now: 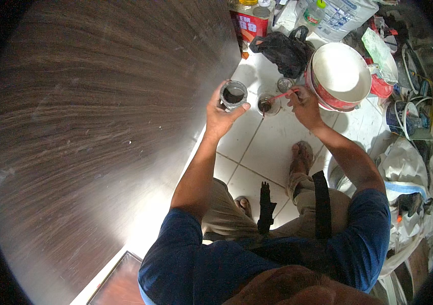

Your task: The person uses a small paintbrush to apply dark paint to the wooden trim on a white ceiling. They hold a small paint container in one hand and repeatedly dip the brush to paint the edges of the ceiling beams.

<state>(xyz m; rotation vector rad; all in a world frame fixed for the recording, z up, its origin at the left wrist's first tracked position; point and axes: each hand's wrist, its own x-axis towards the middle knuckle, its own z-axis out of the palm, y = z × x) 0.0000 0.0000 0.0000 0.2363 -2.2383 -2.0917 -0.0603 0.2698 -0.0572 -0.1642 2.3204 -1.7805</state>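
Jar in your left hand, red stick in your right over the cup

Your left hand [220,116] is closed around a small round jar [243,92], thumb on its near side, fingers on the far left. The jar is lifted with its open mouth facing up, and dark material shows inside. Your right hand [306,109] pinches a thin red stick [281,95] between thumb and fingers. The stick slants leftward to a clear cup [276,109], which stands on the white tiled floor [242,140] between your two hands, nearer the right one. Dark material shows in the cup too; you cannot tell whether the stick touches it. Your hands are apart from each other.

Just beyond the cup sits a small clear round container [285,84]. A red-and-white bucket [342,66] stands just right of your right hand, a black plastic bag [288,55] lies farther ahead, and a dark wood-grain panel [99,117] fills your left.
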